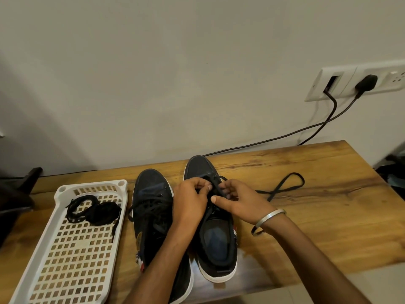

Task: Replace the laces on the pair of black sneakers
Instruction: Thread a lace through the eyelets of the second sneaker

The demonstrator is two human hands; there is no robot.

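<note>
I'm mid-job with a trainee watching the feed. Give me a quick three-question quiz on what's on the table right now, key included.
1. True or false: both hands work at the right sneaker.
2. Where do the bundled black laces lie? A) in the white basket B) inside the left sneaker C) on the floor
3. Fill in: the loose lace trails from the right sneaker over the table toward the person's ______ side.

Key
1. True: the left hand and right hand each pinch lace near its front eyelets.
2. A
3. right
</note>
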